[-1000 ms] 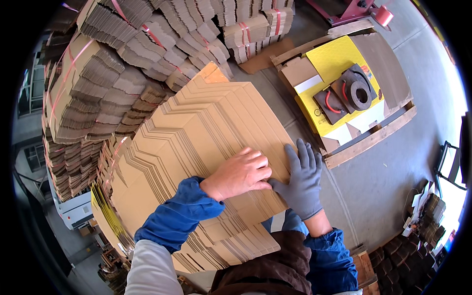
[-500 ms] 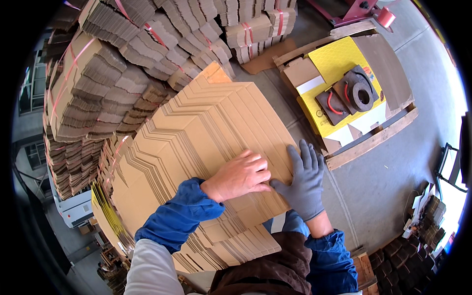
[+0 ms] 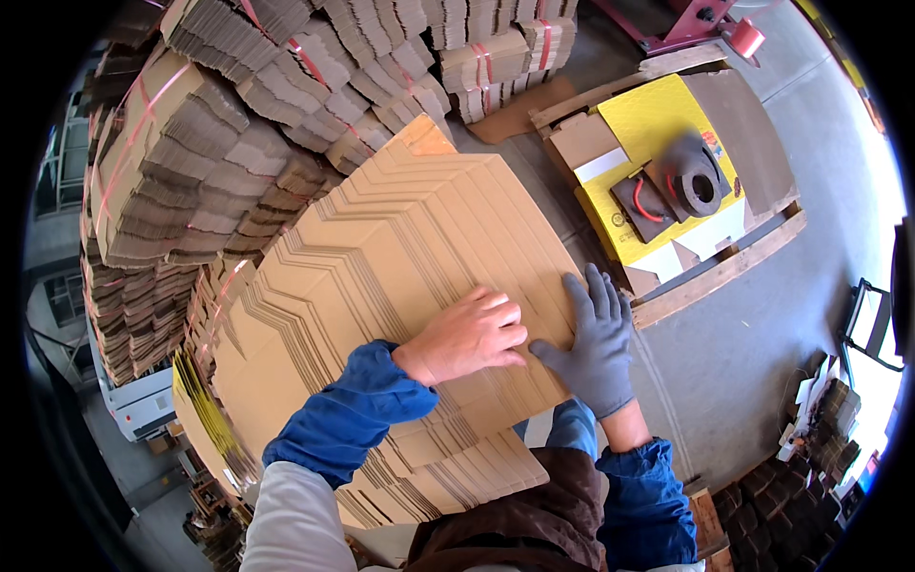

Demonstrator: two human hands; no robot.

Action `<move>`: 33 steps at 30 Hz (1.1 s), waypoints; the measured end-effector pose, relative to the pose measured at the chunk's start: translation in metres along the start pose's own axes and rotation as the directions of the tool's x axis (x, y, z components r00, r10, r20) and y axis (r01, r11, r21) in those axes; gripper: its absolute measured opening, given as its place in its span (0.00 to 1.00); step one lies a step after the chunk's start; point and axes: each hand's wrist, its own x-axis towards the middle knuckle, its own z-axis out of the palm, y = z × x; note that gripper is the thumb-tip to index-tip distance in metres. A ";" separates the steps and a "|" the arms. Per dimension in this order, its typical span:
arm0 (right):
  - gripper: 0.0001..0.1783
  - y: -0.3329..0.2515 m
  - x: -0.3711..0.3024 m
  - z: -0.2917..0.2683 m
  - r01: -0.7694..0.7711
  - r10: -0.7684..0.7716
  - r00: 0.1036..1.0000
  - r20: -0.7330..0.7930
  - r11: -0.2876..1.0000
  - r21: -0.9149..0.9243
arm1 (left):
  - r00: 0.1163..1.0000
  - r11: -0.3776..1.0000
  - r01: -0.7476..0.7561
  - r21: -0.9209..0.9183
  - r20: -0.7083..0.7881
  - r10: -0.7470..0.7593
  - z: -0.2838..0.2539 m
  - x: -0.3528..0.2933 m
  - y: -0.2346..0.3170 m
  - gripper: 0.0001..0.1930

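Okay, bare left hand (image 3: 467, 334) rests on top of a large fanned pile of flat tan cardboard sheets (image 3: 419, 267), palm down, fingers curled and bunched close, thumb tucked near the forefinger; cannot tell whether thumb and fingers pinch a sheet edge. Right hand (image 3: 593, 351), in a grey work glove, sits at the pile's right edge, fingers extended and slightly fanned, thumb stretched out toward the left hand; the two are near each other but apart. Pile lies directly in front of the person, sheets overlapping in stepped, angled layers, right side roughly straight. Support under it is hidden; a pale orange corner piece (image 3: 426, 136) sticks out at its top end.

Both forearms wear blue cloth sleeve covers (image 3: 348, 415); dark brown apron (image 3: 515, 505) shows at the bottom. Behind and left of the pile, tall stacks of brown cardboard bundles (image 3: 214, 172) tied with pink straps. Yellow sheets (image 3: 212, 410) stand at the pile's lower left.

Off to the right, a wooden pallet (image 3: 767, 244) on the grey floor (image 3: 705, 381) carries cardboard and a yellow printed box (image 3: 643, 110); on the box, a dark flat block with a red handle (image 3: 629, 212), plus a dark thick ring (image 3: 701, 207), area behind it blurred. Pink-red metal stand (image 3: 667, 29) with a pink roll (image 3: 745, 38) beyond. Dark stacked bundles (image 3: 777, 505) lower right.
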 end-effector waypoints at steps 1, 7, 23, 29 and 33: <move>0.56 0.000 0.000 0.001 0.004 -0.004 1.000 -0.004 1.000 0.004 | 1.000 1.000 -0.002 -0.002 -0.006 0.002 0.001 0.000 -0.001 0.17; 0.55 0.004 0.002 0.002 0.010 -0.010 1.000 -0.028 1.000 0.008 | 0.998 0.998 0.021 0.060 -0.068 -0.017 0.000 -0.001 0.005 0.15; 0.53 -0.004 -0.002 -0.001 0.010 -0.017 0.996 -0.087 0.996 -0.086 | 0.952 0.979 0.205 0.014 -0.235 -0.196 -0.004 -0.035 -0.006 0.15; 0.49 -0.016 -0.023 0.000 0.034 -0.048 0.996 -0.081 0.986 -0.164 | 0.981 0.981 0.163 0.107 -0.125 -0.149 0.000 -0.027 0.018 0.14; 0.47 -0.008 -0.028 0.007 0.038 -0.057 0.991 -0.122 0.987 -0.155 | 0.997 0.997 0.073 0.007 -0.033 -0.073 0.006 -0.009 0.028 0.15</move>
